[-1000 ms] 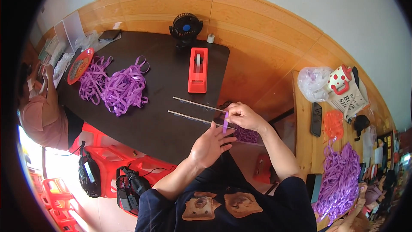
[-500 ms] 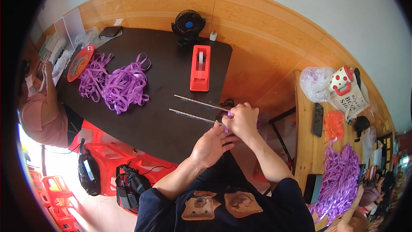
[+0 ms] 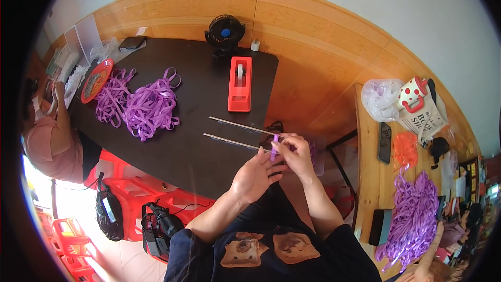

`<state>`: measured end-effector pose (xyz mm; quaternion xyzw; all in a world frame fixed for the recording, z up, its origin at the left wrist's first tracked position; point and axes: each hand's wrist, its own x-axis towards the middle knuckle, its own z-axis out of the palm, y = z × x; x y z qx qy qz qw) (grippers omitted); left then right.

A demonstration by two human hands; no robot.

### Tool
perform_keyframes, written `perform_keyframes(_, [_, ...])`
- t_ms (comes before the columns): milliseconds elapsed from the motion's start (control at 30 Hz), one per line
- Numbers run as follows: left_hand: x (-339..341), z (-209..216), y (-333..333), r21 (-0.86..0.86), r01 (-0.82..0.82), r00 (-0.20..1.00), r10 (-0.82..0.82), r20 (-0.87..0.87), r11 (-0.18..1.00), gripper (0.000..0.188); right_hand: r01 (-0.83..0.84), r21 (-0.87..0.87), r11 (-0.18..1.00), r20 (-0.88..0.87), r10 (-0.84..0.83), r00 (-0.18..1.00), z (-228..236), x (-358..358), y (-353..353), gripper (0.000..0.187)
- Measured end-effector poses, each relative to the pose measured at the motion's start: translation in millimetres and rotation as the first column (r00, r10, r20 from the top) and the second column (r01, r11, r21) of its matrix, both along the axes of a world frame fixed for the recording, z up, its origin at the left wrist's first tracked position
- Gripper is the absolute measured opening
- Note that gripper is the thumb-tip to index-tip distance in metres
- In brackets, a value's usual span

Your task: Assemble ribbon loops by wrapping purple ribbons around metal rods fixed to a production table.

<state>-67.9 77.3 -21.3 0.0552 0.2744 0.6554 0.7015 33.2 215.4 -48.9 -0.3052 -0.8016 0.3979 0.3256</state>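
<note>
Two thin metal rods (image 3: 236,125) lie side by side across the right edge of the dark table, their near ends reaching past it. A purple ribbon (image 3: 274,148) spans the two rods near those ends. My right hand (image 3: 297,155) is closed on the ribbon, thumb and fingers pinching it beside the rods. My left hand (image 3: 251,178) is open, palm turned up and fingers spread, just below the lower rod. Its thumb tip is at the rod or ribbon; contact cannot be made out. More purple ribbon hangs behind my right hand.
On the dark table (image 3: 193,91) stand a red tape dispenser (image 3: 240,102), a black fan (image 3: 225,32), a loose purple ribbon heap (image 3: 152,107) and a red plate (image 3: 88,90). A wooden bench (image 3: 365,188) at right holds another ribbon pile (image 3: 412,214). A person (image 3: 52,143) sits at left.
My right hand has turned and shifted slightly down, uncovering the ribbon across the rods. My left hand stays nearly in place. The whole view has shifted slightly.
</note>
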Motion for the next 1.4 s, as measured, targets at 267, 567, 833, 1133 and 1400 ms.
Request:
perform_keyframes(267, [-1.1,-1.9,-0.8,-0.013,-0.013,1.0,0.013,0.009,1.0,0.062,-0.29,-0.577,0.763,-0.32,0.115,0.94,-24.1,21.6,8.6,0.011])
perform_keyframes(567, [-1.3,-4.2,-1.4,-0.011,-0.015,1.0,0.015,0.016,1.0,0.062,-0.512,-0.772,0.376,-0.46,0.223,0.859,-36.6,-7.0,17.0,0.018])
perform_keyframes(833, [-2.2,-2.2,-0.5,-0.004,-0.005,1.0,0.005,0.014,1.0,0.063,-0.73,-0.655,0.194,-0.706,0.186,0.683,-62.4,-20.9,19.4,0.016])
perform_keyframes(1133, [-2.7,-4.4,0.5,0.035,0.012,0.999,-0.014,0.036,0.999,0.064,-0.546,-0.77,0.33,-0.542,0.112,0.833,-42.3,-19.2,14.2,0.026])
perform_keyframes(1400, [-2.5,-3.2,-1.1,0.002,-0.011,1.0,0.011,0.021,1.0,0.065,-0.464,-0.753,0.467,-0.548,-0.053,0.835,-17.8,-0.4,7.7,0.056])
